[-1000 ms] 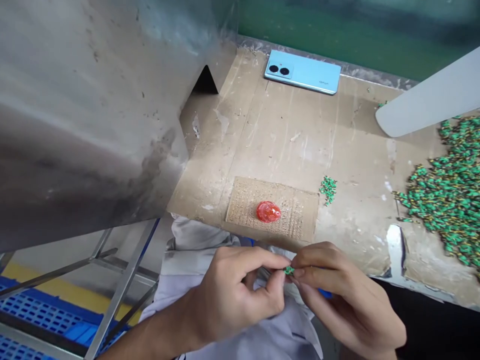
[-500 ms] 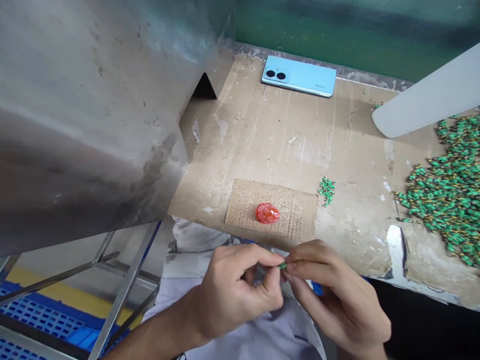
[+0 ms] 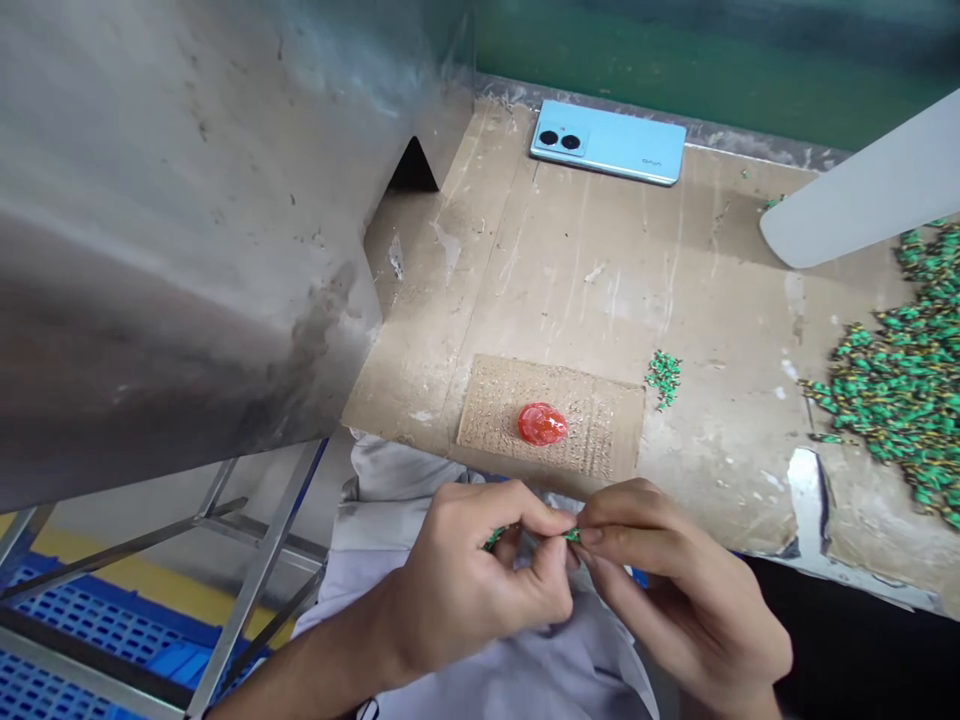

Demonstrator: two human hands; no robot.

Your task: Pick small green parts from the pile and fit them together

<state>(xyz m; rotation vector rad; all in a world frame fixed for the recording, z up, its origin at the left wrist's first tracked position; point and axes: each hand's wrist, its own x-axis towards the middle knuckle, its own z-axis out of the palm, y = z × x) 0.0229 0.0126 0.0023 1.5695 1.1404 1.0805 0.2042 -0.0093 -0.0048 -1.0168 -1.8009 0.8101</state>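
Above my lap, at the table's front edge, my two hands meet fingertip to fingertip. A small green piece shows between them. My left hand pinches it with thumb and forefinger, and more green shows inside its curled fingers. The fingers of my right hand are pressed together on the other end of the piece; its exact shape is mostly hidden. Just beyond my hands lies a cardboard strip, with a glossy red oval lump on it.
A small cluster of green pieces lies right of the cardboard, and a large heap of them spreads farther right. A light blue phone lies at the back. A white tube-like object slants in at right. A metal housing stands left.
My hands keep their pinch, with only slight finger movement. Green now shows inside my left hand. The whole view has shifted slightly.
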